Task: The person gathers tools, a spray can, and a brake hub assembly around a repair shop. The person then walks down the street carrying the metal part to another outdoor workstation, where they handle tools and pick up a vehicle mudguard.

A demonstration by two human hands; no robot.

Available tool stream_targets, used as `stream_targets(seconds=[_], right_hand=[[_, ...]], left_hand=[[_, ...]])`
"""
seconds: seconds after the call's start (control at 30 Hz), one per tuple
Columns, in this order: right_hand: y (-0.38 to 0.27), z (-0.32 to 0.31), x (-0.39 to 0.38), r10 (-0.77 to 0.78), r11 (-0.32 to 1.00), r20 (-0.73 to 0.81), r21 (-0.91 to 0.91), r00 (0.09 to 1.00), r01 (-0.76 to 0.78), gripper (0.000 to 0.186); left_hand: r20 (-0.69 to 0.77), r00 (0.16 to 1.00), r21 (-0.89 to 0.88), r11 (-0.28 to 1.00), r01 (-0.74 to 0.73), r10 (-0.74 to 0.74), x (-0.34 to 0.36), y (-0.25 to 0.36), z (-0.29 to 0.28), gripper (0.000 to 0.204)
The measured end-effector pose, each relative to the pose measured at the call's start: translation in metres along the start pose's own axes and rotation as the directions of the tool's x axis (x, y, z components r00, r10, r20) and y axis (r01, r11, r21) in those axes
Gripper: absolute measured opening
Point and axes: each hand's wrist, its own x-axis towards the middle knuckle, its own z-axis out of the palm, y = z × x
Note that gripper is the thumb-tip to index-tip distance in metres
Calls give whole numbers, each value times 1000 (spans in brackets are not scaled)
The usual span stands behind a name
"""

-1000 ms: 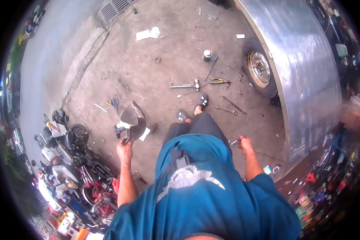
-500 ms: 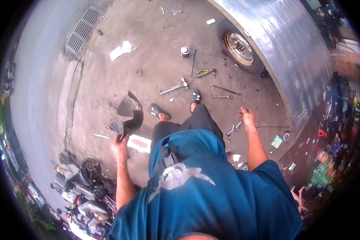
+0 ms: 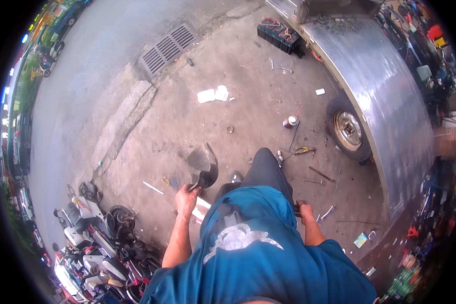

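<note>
My left hand grips the narrow end of a dark, curved sheet-like piece with a wide scooped part, held above the concrete floor. What exactly it is, I cannot make out. Close to my right thigh, my right hand has its fingers curled in; a dark bit shows at them, too small to name. A shiny wrench-like tool lies on the ground just right of that hand. Below the dark piece, a white sheet with red marks is partly hidden by my body.
Pliers, a spray can and a thin dark bar lie or stand ahead right. Beyond are a wheel under a silver metal body and a black battery pack. Parked motorbikes crowd the left; a drain grate lies farther off.
My view has swung left and farther ahead, bringing the black battery pack into sight. My right hand has come in toward my thigh. The left still holds the dark curved piece.
</note>
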Motion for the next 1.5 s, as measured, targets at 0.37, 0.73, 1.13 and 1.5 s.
stream_targets(seconds=[0.37,0.73,1.13,1.5], right_hand=[[-209,43,140,-195,979,-137,-84,971,184,29],[-458,23,277,-519,783,-147,-477,842,399,28],[-620,155,285,-641,754,-275,-397,717,523,33],[-642,220,317,-434,554,-186,-827,881,98,29]], left_hand=[[-63,981,185,964,194,-185,98,8,-7,39],[-182,810,-18,825,564,-558,210,61,-32,47],[-236,907,109,918,380,-348,477,168,-88,43],[-22,996,-40,996,-85,84,649,343,-48,39]])
